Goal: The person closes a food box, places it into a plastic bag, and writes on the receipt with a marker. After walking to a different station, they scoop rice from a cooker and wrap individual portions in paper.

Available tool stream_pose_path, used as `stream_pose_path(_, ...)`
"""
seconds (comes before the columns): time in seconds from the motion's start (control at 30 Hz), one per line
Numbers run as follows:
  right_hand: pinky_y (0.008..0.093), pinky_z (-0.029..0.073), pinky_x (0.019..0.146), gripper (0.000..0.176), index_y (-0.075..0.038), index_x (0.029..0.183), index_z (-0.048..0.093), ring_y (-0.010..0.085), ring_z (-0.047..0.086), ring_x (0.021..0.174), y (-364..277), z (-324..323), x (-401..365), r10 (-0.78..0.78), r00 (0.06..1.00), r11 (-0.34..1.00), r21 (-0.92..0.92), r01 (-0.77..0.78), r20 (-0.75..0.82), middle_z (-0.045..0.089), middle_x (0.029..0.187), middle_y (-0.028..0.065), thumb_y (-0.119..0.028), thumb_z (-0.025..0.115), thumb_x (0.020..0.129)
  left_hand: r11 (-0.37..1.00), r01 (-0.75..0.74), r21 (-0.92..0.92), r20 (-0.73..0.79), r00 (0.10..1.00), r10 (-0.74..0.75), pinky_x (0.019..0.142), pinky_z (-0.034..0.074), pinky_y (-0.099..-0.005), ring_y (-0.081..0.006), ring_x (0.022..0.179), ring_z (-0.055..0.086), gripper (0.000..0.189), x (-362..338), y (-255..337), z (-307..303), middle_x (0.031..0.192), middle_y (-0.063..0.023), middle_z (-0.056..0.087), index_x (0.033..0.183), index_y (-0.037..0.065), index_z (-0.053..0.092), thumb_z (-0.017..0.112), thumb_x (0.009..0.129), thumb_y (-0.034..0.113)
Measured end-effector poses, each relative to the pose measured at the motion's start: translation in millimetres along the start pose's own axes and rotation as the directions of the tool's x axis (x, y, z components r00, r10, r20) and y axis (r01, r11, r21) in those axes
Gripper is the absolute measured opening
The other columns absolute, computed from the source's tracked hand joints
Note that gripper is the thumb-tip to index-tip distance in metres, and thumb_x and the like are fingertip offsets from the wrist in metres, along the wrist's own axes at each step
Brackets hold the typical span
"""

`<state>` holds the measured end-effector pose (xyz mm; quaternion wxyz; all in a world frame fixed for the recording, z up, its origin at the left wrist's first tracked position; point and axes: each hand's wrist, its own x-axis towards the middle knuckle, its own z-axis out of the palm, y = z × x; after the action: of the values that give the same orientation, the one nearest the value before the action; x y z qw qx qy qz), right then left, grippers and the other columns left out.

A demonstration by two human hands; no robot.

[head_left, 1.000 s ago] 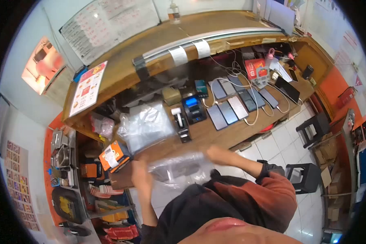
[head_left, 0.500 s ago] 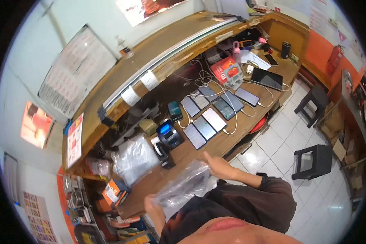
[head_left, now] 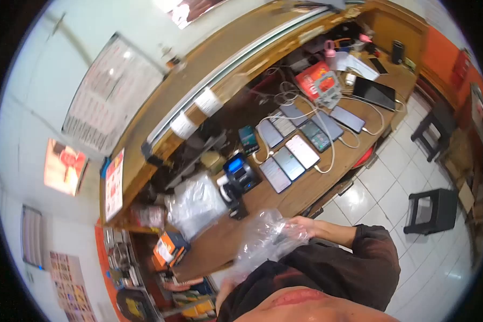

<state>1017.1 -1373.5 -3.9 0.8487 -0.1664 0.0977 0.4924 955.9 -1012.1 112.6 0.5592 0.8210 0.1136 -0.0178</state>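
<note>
A clear plastic bag point(head_left: 260, 241) is crumpled and puffed up in front of my chest, over the near edge of the wooden desk. My right hand point(head_left: 304, 227) grips its right side, fingers curled into the film. At the bag's lower left end is my left hand point(head_left: 228, 285), closed on the plastic and partly covered by it and blurred. Beyond the bag stand a small black device with a blue screen point(head_left: 236, 165) and a black printer-like unit with a white roll point(head_left: 232, 196). A stack of clear plastic bags point(head_left: 196, 204) lies to the left.
Several phones point(head_left: 290, 163) lie in rows on the desk point(head_left: 212, 255), some on white charging cables. A tablet point(head_left: 374, 94) is farther right. An orange and black box point(head_left: 170, 249) stands at the left end. Black stools point(head_left: 432, 212) are on the tiled floor.
The bag has gone from stretched flat between my hands to bunched and puffed up. My right hand has moved slightly right and down, my left hand right and down. The view has shifted.
</note>
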Motion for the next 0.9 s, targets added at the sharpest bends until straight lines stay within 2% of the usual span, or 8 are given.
stream_pose_path(0.17,0.0377,0.056,0.073,0.03,0.004,0.098,0.062,0.0205,0.066,0.077,-59,66,40,0.458,0.823,0.58,-0.815,0.009,0.335,0.065,0.079,0.0109,-0.022,0.048,0.095,0.397,0.285,-0.872,0.219,0.954,-0.203,0.066,0.053,-0.0398,-0.0244,0.073,0.062,0.034,6,-2,-73,0.084,-0.0121,0.063,0.093,0.003,0.059,0.044,0.091,0.033)
stream_pose_path(0.3,0.0409,0.053,0.079,0.032,-0.006,0.074,0.05,0.0202,0.061,0.069,-97,131,75,-0.082,0.687,0.997,0.054,0.062,0.722,0.055,0.067,0.0064,-0.024,0.039,0.098,0.844,0.534,-0.042,0.359,0.797,-0.486,0.051,0.045,-0.0341,-0.0188,0.056,0.056,0.029,8,19,-104,0.069,-0.0076,0.061,0.08,0.002,0.058,0.053,0.086,0.03)
stream_pose_path(0.4,0.0438,0.051,0.076,0.023,-0.004,0.089,0.051,0.0227,0.059,0.076,-64,114,132,0.059,0.969,0.902,-0.429,0.052,0.242,0.056,0.076,0.0099,-0.026,0.046,0.095,0.153,0.11,-0.982,0.148,0.954,0.262,0.065,0.051,-0.0362,-0.0203,0.072,0.062,0.033,48,-77,-150,0.082,-0.0099,0.065,0.091,0.004,0.06,0.05,0.09,0.036)
stream_pose_path(0.5,0.0467,0.048,0.074,0.028,-0.002,0.103,0.052,0.0251,0.057,0.083,-25,94,184,-0.031,0.948,0.627,-0.745,-0.228,-0.317,0.056,0.084,0.0135,-0.028,0.054,0.092,0.184,-0.066,-0.981,-0.097,0.981,-0.169,0.098,0.041,-0.043,-0.0238,0.104,0.058,0.044,100,-49,-135,0.113,-0.0115,0.062,0.119,0.007,0.056,0.04,0.096,0.041)
stream_pose_path(0.63,0.0396,0.044,0.077,0.024,0.0,0.106,0.058,0.0313,0.056,0.089,-5,171,236,-0.785,0.445,-0.61,-0.659,-0.44,0.43,0.056,0.087,0.0164,-0.006,0.055,0.084,0.203,0.18,-0.963,0.093,0.921,-0.38,0.049,0.041,-0.0212,-0.0068,0.058,0.05,0.019,182,-135,-112,0.08,0.0004,0.058,0.107,0.007,0.058,0.053,0.091,0.016)
stream_pose_path(0.73,0.0422,0.043,0.081,0.035,-0.004,0.112,0.054,0.0346,0.054,0.093,13,243,263,-0.686,0.48,-0.62,-0.785,0.009,0.547,0.054,0.1,0.0171,-0.006,0.06,0.077,0.1,0.373,-0.923,0.245,0.765,-0.595,0.046,0.038,-0.0215,-0.0062,0.054,0.047,0.027,201,-101,-106,0.071,0.0013,0.056,0.115,0.0,0.054,0.053,0.091,0.011)
stream_pose_path(0.83,0.0437,0.042,0.084,0.047,-0.007,0.118,0.049,0.0364,0.053,0.1,33,210,318,-0.331,0.944,-0.141,-0.989,-0.045,0.004,0.051,0.111,0.0157,-0.007,0.064,0.074,-0.062,0.574,-0.817,0.577,0.816,-0.048,0.047,0.04,-0.0218,-0.0064,0.054,0.047,0.029,221,-192,-119,0.076,-0.0009,0.057,0.115,-0.002,0.053,0.053,0.09,0.014)
stream_pose_path(0.9,0.0445,0.046,0.082,0.062,-0.014,0.13,0.04,0.0374,0.054,0.1,51,127,360,-0.472,0.876,-0.416,-0.901,-0.123,0.098,0.05,0.116,0.0163,-0.012,0.068,0.075,-0.034,0.694,-0.719,0.685,0.717,0.13,0.047,0.04,-0.0215,-0.0064,0.054,0.045,0.034,228,-206,-129,0.082,-0.0042,0.058,0.12,-0.001,0.051,0.052,0.092,0.017)
